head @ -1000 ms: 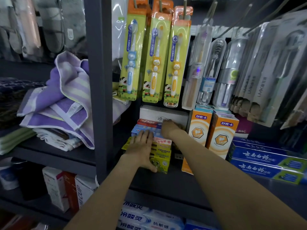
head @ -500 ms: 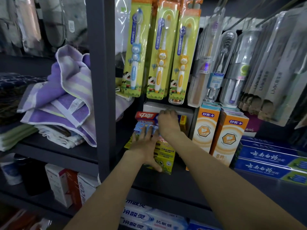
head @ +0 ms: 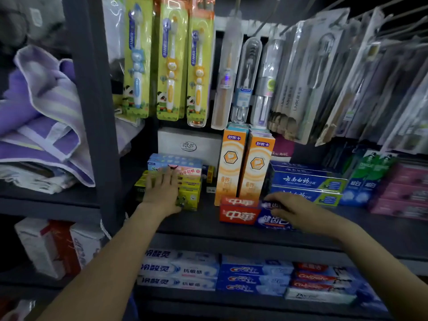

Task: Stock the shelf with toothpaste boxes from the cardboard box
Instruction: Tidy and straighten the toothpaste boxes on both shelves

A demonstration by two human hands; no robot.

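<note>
While our right hand point(head: 298, 213) curls its grip over the red-and-blue toothpaste box point(head: 245, 214) lying on the shelf point(head: 203, 224) before the orange boxes point(head: 243, 167), our left hand point(head: 162, 193) presses flat, fingers spread, on the small stack point(head: 185, 181), likely steadying it.

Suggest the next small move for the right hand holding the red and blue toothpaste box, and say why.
Probably slide the red and blue toothpaste box back toward the two upright orange boxes. The right hand grips it lying near the shelf's front edge, while the left hand rests on the yellow stack.
</note>
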